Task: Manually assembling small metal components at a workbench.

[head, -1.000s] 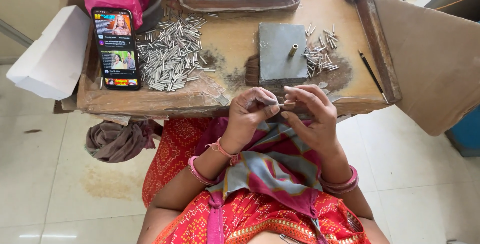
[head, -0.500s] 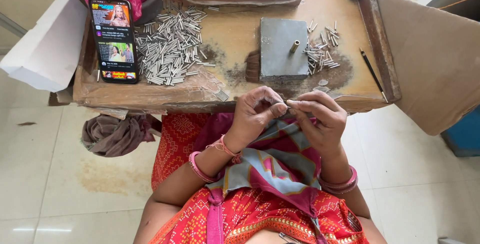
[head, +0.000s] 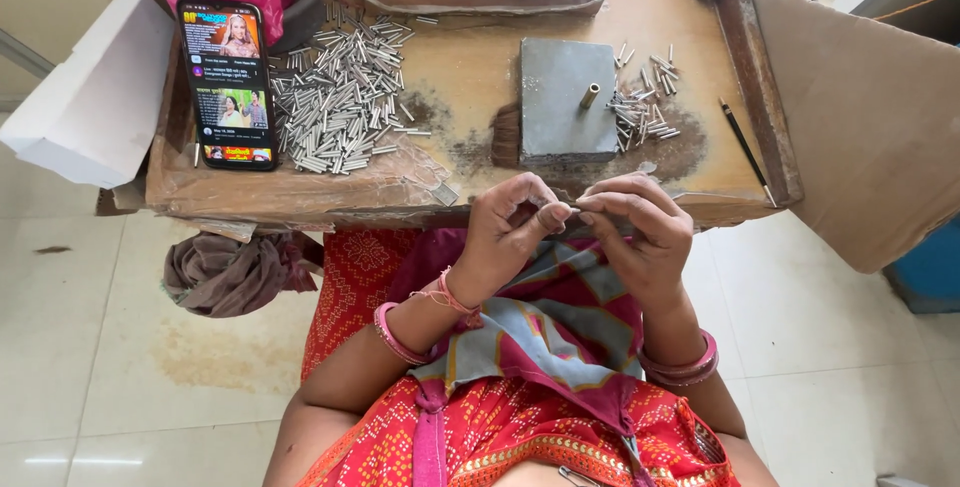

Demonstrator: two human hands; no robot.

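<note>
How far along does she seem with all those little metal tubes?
A small heap of short silver tubes lies right of the grey metal block, perhaps finished. Left hand and right hand pinch one small piece together. The much larger pile of silver tubes beside the phone looks untouched.

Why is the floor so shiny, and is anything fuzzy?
Head view: pale glare streaks lie on the glossy cream floor tiles; the left hand, right hand and heap of small silver metal tubes look sharp; straight edges bow slightly near the corners.
</note>
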